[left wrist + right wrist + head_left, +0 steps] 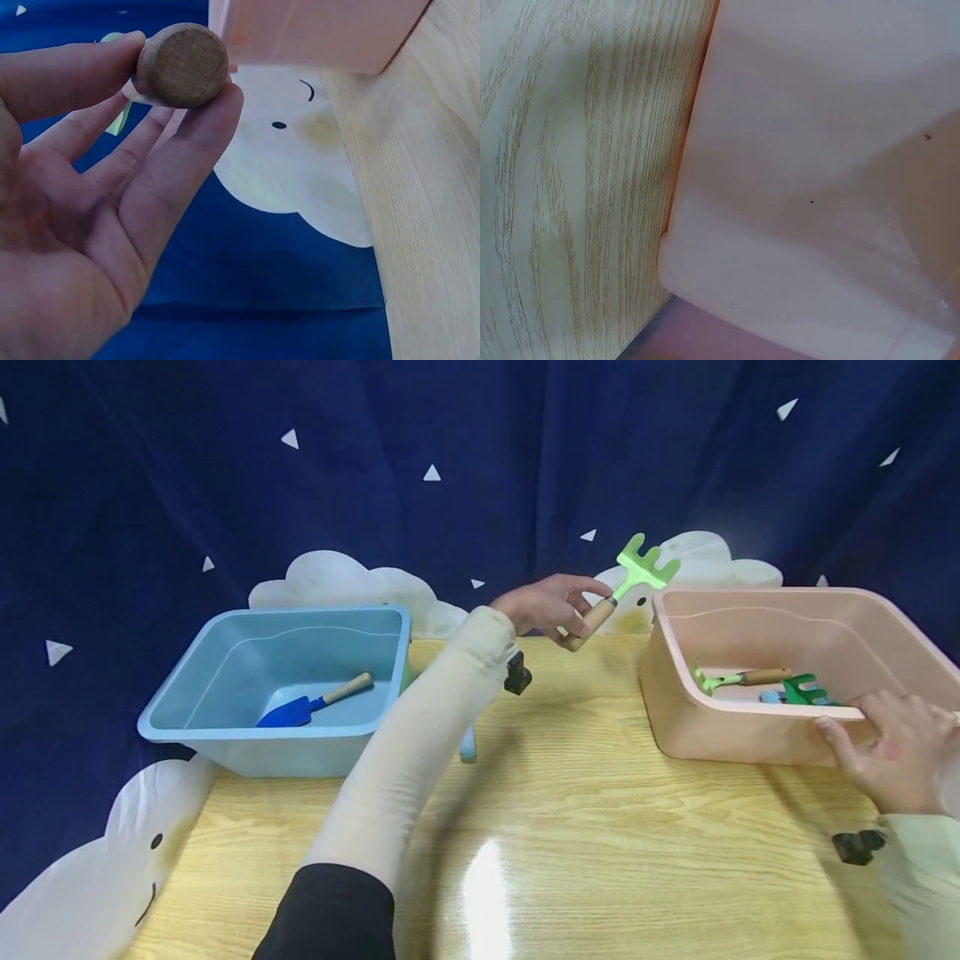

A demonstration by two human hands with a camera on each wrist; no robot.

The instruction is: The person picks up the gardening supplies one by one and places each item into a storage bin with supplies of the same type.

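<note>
My left hand (551,606) pinches a light green garden hand fork (637,570) by its wooden handle, between thumb and fingers. The fork is up in the air left of the pink bin (720,735), tines pointing up and to the right. In the left wrist view the round handle end (187,66) faces the camera. My right hand (900,752) grips the pink bin's front rim, thumb on the outside and fingers over the edge. Inside that bin lie another light green hand fork (761,676) and a dark green fork head (804,692) over light blue pieces.
On the left stands a blue bin (262,735) with a blue trowel (292,712) inside. A light blue tool end (468,743) shows on the wooden table (585,827), the rest hidden behind my left forearm. A dark blue curtain (480,443) hangs behind.
</note>
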